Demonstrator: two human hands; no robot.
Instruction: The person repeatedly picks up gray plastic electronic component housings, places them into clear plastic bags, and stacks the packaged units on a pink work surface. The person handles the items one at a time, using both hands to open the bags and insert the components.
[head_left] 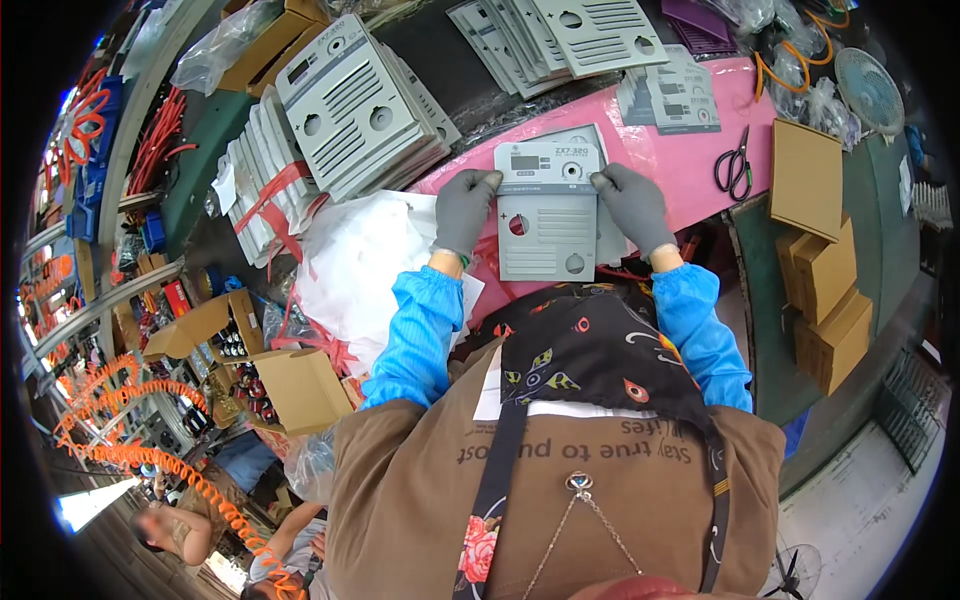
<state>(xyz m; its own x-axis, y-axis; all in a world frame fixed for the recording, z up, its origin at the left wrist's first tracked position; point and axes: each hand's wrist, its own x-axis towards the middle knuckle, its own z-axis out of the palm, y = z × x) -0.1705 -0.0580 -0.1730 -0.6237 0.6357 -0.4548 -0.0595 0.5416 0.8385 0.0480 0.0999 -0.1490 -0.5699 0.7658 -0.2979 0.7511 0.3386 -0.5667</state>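
A light grey slotted front panel [548,240], with a printed grey-and-white label area on its upper part, is held flat in front of me. My left hand [465,212], in a grey glove, closes on its upper left edge with the thumb at the label's side. On the opposite edge my right hand [636,208], gloved alike, pinches the panel between thumb and fingers. Another grey panel [610,235] shows partly beneath it. Both rest over a pink sheet [650,150] on the bench. Several printed label sheets [685,100] lie beyond my right hand.
Black scissors [737,172] lie right of my right hand. Stacked grey panels [350,115] stand at far left, and more panels [600,38] at the back. White wrapping [350,265] sits beside my left arm. Brown cartons [825,290] and a small fan [868,90] are at right.
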